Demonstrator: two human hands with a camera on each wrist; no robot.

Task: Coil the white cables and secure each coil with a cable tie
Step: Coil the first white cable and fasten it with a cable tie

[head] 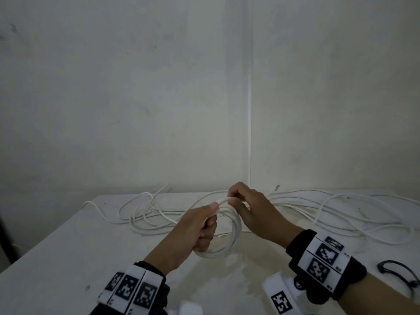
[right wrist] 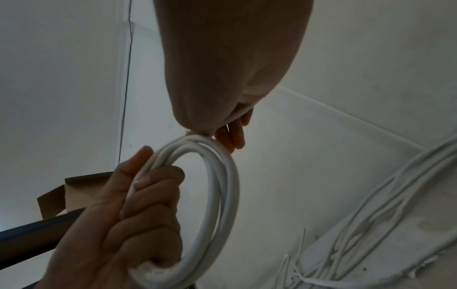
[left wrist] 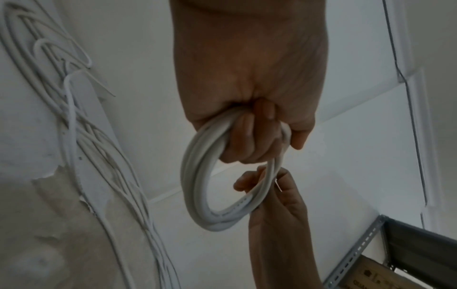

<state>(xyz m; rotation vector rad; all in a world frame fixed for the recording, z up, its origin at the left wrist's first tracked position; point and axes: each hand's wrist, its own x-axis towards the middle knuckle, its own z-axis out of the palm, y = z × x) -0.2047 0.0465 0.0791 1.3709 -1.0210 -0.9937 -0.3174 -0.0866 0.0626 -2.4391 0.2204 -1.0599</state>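
A small coil of white cable [head: 229,233] hangs upright above the white table [head: 68,258]. My left hand [head: 200,226] grips the coil [left wrist: 197,176] with its fingers curled through the loop and the thumb on top. My right hand [head: 247,210] pinches the cable at the top of the coil [right wrist: 222,185], just right of the left thumb. In the right wrist view the left hand [right wrist: 138,205] is wrapped round the coil's left side. In the left wrist view the right hand [left wrist: 269,187] pinches the coil's far side.
Several loose white cables [head: 341,208] lie tangled along the back of the table, from left [head: 141,212] to right. A black cable tie [head: 400,276] lies bent on the table near my right forearm. The walls meet in a corner behind.
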